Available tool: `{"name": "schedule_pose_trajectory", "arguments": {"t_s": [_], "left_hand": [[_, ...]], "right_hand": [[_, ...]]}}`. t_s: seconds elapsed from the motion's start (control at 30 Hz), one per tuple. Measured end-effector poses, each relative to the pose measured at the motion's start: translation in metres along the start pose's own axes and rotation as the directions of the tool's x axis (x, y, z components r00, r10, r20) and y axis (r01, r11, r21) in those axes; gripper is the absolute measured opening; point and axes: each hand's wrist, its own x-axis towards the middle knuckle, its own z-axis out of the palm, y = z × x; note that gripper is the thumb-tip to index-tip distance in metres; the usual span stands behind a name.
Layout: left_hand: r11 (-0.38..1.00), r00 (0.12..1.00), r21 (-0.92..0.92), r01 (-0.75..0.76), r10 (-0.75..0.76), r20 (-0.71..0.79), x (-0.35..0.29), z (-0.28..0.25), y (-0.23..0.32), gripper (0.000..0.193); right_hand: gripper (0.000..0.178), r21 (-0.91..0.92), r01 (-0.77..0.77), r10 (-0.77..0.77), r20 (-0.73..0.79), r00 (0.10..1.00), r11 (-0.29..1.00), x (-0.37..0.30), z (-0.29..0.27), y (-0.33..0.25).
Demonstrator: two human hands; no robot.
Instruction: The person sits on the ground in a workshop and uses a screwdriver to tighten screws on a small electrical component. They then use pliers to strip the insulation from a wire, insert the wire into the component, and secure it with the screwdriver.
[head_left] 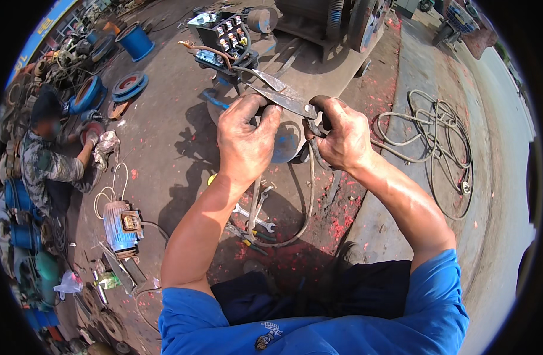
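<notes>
My right hand is closed round the dark handles of a pair of large scissors, whose blades point up and to the left, slightly parted. My left hand is closed, thumb and fingers pinched against the lower blade; whatever lies between the fingertips is hidden. A grey cable hangs in a loop below my hands, and its upper ends pass out of sight behind them. Just beyond the blades stands an electrical switch unit with rows of metal terminals and thick brown and black wires.
Open-end wrenches lie on the ground below my hands. To the left are a blue electric motor and a seated co-worker holding a rag. A coiled cable lies to the right. Large machinery stands ahead; blue wheels lie far left.
</notes>
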Motion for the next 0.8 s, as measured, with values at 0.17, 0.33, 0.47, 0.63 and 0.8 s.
{"name": "schedule_pose_trajectory", "arguments": {"t_s": [0.17, 0.33, 0.47, 0.63, 0.8], "left_hand": [[0.996, 0.997, -0.047, 0.074, -0.076, -0.03, -0.002, 0.003, 0.001, 0.013], [0.988, 0.989, -0.055, 0.143, -0.144, -0.028, -0.001, 0.003, 0.003, 0.014], [0.992, 0.994, -0.067, 0.105, -0.106, -0.023, 0.001, 0.0, 0.01, 0.01], [0.985, 0.99, 0.107, -0.138, 0.141, -0.022, 0.011, -0.016, 0.003, 0.018], [0.939, 0.939, 0.173, -0.296, 0.319, -0.126, 0.023, -0.014, -0.003, 0.036]], "right_hand": [[0.051, 0.08, 0.025, -0.021, -0.051, 0.998, 0.997, 0.0, 0.007, 0.001], [0.048, 0.199, 0.041, -0.025, -0.083, 0.996, 0.979, -0.004, 0.011, 0.009], [0.041, 0.323, -0.142, 0.201, -0.158, 0.967, 0.936, 0.001, 0.01, 0.002], [0.045, 0.524, -0.233, 0.347, -0.129, 0.929, 0.819, 0.014, 0.002, -0.007], [0.046, 0.493, -0.407, 0.441, 0.052, 0.896, 0.769, 0.012, -0.008, -0.016]]}}
